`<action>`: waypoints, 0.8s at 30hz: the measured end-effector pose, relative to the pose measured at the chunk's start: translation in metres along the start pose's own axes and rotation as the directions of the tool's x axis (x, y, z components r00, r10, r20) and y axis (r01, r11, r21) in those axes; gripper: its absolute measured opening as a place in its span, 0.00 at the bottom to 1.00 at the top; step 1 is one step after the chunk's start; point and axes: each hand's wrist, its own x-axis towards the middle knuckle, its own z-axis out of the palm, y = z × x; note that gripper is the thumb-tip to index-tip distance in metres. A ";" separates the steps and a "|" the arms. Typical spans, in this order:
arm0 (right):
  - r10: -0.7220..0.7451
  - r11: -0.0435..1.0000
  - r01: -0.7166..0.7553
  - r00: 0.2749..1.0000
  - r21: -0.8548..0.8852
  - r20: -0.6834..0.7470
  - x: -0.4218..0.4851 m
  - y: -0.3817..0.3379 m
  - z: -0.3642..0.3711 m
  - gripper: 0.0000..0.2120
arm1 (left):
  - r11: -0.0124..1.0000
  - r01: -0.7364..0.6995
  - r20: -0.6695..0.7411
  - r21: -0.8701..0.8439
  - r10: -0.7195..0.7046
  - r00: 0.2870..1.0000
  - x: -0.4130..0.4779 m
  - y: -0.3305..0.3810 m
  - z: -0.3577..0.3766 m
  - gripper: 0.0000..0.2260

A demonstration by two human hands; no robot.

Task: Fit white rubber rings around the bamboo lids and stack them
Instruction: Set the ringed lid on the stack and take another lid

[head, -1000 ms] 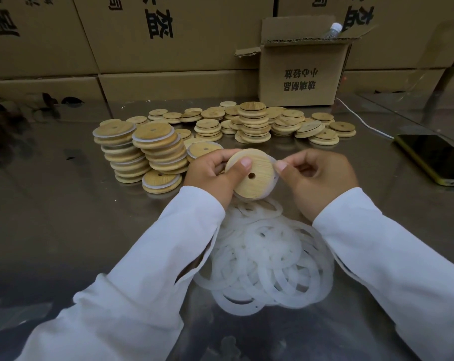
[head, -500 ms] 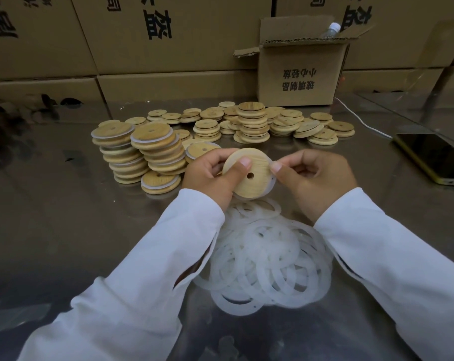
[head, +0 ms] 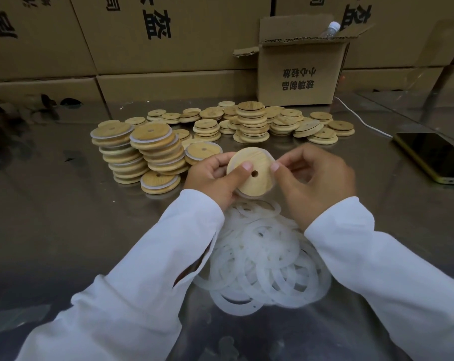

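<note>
Trainee: Where is the lid right now?

Lead: Off the table (head: 64, 225), held just above the far edge of the ring heap (head: 267, 261). The left hand (head: 212, 178) grips the bamboo lid (head: 258, 187), thumb laid across its face beside the hole and fingers curled behind. The right hand (head: 314, 183) pinches the opposite rim, thumb tip on the edge.

Trainee: Is the ring seated?

Lead: A thin white edge (head: 242, 195) shows along the lid's lower rim, so I judge it is at least partly on. The back is hidden, so I cannot tell whether it runs all the way round.

Trainee: How do I finish this step cleanly?

Lead: Turn the lid a little at a time in the left hand. Let the right thumb press the ring home section by section rather than stretching it over in one pull. Check for a twist as you go. I reckon a rolled ring would make the lid sit crooked in a stack.

Trainee: And then?

Lead: The ringed stacks (head: 153, 152) stand beyond the heap, to its left. The tall ones lean, so the low pile (head: 160, 182) nearest the heap looks the safer place. The bare lids (head: 252, 121) lie farther off, straight beyond the heap. Don't mix the two.
</note>
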 end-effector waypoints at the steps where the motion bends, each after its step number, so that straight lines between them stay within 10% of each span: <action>1: 0.001 1.000 -0.001 1.000 -0.013 0.004 0.000 0.001 0.000 0.07 | 0.999 -0.008 0.013 0.044 0.007 1.000 0.000 -0.001 -0.001 0.07; 10: 0.094 0.990 -0.104 0.990 0.092 0.107 0.011 0.000 -0.007 0.09 | 0.939 -0.158 0.147 0.304 0.118 0.982 -0.001 0.005 -0.009 0.06; 24: 0.059 0.965 -0.104 0.981 0.241 0.187 0.013 -0.002 -0.012 0.09 | 0.955 -0.171 0.092 0.242 0.153 0.984 -0.005 0.004 -0.004 0.06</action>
